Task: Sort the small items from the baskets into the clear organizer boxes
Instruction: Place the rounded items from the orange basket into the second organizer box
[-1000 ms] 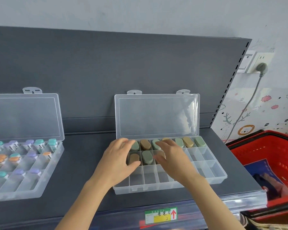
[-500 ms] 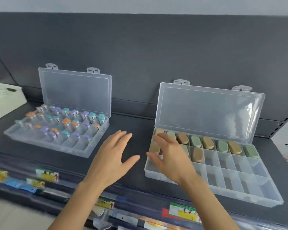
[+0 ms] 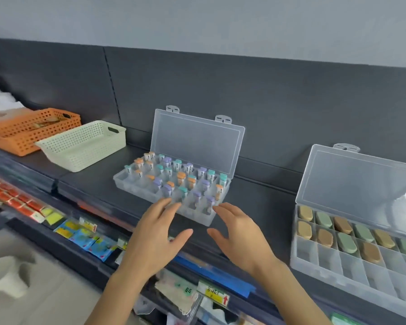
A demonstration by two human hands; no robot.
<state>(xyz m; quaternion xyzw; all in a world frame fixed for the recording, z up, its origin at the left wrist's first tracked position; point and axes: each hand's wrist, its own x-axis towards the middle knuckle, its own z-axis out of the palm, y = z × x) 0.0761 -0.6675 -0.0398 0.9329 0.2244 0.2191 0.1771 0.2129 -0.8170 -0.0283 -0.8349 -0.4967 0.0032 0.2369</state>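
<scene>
Hovering with fingers spread and holding nothing, the left hand (image 3: 157, 233) and right hand (image 3: 239, 235) sit just before the near edge of the box (image 3: 198, 218) of capped vials (image 3: 181, 177); a strip of dark shelf (image 3: 256, 207) separates it from the second box (image 3: 326, 273).

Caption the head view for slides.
Open left hand and right hand at a clear plastic organizer box of colour-capped vials; cream perforated basket and orange perforated basket beyond.
</scene>
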